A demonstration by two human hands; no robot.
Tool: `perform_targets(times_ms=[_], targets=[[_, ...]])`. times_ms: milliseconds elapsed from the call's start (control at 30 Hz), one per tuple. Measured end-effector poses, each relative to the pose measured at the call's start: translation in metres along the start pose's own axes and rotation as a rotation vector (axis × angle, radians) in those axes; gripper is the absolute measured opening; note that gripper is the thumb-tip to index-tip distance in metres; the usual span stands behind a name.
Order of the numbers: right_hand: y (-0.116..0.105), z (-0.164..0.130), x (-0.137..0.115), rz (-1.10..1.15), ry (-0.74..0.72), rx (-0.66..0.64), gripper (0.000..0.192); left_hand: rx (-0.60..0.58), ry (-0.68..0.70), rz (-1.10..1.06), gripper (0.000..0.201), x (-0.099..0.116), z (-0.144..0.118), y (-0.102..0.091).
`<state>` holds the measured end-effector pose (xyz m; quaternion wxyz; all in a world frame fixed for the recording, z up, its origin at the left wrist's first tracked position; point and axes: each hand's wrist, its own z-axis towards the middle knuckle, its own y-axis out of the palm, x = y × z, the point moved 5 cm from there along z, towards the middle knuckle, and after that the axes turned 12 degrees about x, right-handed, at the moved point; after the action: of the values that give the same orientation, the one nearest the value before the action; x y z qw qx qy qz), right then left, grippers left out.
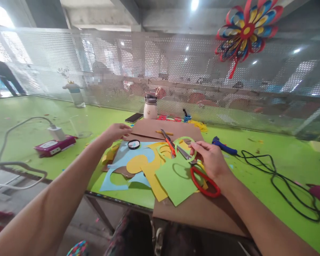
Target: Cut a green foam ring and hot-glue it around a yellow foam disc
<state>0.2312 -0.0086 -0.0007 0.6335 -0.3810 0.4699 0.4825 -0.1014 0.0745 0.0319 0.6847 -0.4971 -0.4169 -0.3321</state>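
My right hand (206, 156) pinches a thin light-green paper ring (177, 144), held above the paper pile. Below that hand lie scissors with red handles (206, 183), their blades reaching up and left over a light-green paper sheet (176, 179). My left hand (120, 131) has its fingers stretched out beside the left edge of a brown cardboard sheet (146, 127); whether they touch it is unclear. Blue paper scraps (122, 156), yellow paper pieces (152, 177) and a round black-rimmed item (133, 144) lie between my hands. A second pair of scissors, orange-handled (170, 144), lies near a yellow pencil (164, 133).
On the right are a blue glue gun (224, 145) and its black cable (272, 167). A purple power strip (56, 145) with a white plug stands left. Behind are a phone (134, 117), a bottle (150, 107) and a perforated screen (170, 71). A paper flower (247, 31) hangs upper right.
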Motion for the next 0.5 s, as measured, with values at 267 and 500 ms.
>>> perform_targets(times_ms=[267, 500], targets=[[-0.008, 0.006, 0.0, 0.031, 0.031, 0.032, 0.017, -0.348, 0.171, 0.359, 0.071, -0.01, -0.011, 0.002], [-0.005, 0.002, 0.002, 0.059, 0.055, -0.008, 0.016, -0.46, 0.28, 0.506, 0.076, -0.026, -0.002, 0.012]])
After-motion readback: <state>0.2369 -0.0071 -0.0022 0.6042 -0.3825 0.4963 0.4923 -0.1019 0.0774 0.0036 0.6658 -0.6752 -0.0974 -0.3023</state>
